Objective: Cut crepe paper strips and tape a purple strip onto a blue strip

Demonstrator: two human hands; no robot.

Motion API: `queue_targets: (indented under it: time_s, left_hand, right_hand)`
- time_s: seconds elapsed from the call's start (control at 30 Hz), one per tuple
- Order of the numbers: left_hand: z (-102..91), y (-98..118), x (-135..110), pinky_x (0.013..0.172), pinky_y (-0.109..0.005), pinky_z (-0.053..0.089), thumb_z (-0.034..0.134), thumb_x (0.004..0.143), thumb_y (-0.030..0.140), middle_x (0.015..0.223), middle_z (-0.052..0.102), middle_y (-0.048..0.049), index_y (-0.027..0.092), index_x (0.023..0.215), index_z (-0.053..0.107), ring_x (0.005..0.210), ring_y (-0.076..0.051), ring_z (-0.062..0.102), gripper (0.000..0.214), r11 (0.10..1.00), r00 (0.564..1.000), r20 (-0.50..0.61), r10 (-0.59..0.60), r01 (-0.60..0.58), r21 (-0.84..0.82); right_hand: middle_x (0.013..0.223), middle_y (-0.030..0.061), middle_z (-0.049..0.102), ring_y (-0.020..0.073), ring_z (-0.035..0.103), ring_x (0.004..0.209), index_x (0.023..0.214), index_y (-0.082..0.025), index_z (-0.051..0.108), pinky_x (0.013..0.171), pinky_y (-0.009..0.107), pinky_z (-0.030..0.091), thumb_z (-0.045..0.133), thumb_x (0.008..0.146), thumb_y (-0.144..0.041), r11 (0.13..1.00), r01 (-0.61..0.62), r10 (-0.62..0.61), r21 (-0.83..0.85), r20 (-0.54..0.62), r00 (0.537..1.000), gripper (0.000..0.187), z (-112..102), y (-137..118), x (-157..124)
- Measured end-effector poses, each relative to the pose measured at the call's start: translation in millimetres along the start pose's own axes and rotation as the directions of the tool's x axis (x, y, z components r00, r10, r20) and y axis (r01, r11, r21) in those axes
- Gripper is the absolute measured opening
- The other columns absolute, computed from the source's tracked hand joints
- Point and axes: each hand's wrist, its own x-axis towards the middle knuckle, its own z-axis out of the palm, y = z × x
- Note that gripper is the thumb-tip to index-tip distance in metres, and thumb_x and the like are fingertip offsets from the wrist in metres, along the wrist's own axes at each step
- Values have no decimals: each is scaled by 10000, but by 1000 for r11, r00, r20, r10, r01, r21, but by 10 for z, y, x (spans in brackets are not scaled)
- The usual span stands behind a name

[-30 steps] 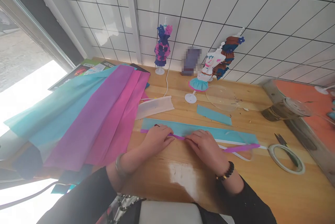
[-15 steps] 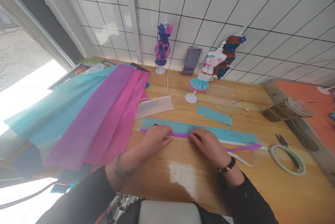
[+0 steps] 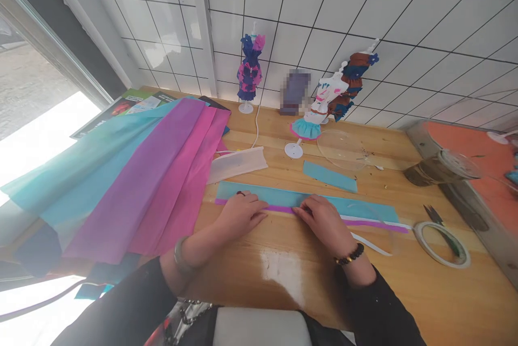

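A long blue strip of thin paper or cloth lies across the table, with a narrow purple strip along its near edge. My left hand rests on both towards their left end, fingers stretched out and thumb apart. Further right, my right hand has its thumb and fingertips pinched on the purple strip at the blue edge. Past that hand, the purple strip's loose end runs beside a white band of tape on the blue. A thin white strip curls on the wood near my right wrist.
On the right lie a tape roll, scissors and a lidded cup. Purple, pink and blue sheets spread over the left side. Small dressed forms stand by the tiled wall. A short blue piece lies behind the strip.
The purple strip's loose right end has swung down and now lies straighter, just below the blue strip's edge. Both hands stay in nearly the same place.
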Motion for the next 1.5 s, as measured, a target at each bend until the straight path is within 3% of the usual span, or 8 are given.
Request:
queue_targets:
  time_s: [0.93,1.33,1.5]
  left_hand:
    - [-28,33,-10,702,-299,351,374,884,369,750,519,-30,283,1016,612,789,-175,463,285,994,999,29,40,-43,105]
    - [-24,159,-13,695,-346,374,352,891,339,815,500,-80,268,1155,506,844,-233,465,314,947,995,78,58,-79,310]
    - [-18,271,15,688,-358,376,402,871,273,810,522,-91,220,1118,512,833,-241,494,275,938,995,100,10,-44,343]
  right_hand:
    - [711,41,549,171,502,707,649,-201,494,645,289,377,408,830,-314,1000,-5,4,20,67,998,231,-42,38,39]
    - [683,28,545,159,499,687,625,-194,503,629,276,371,437,807,-299,998,5,-10,62,89,996,220,-37,95,84]
    - [687,30,556,158,507,691,638,-190,526,631,274,373,443,804,-297,996,2,-10,95,88,996,215,-44,99,90]
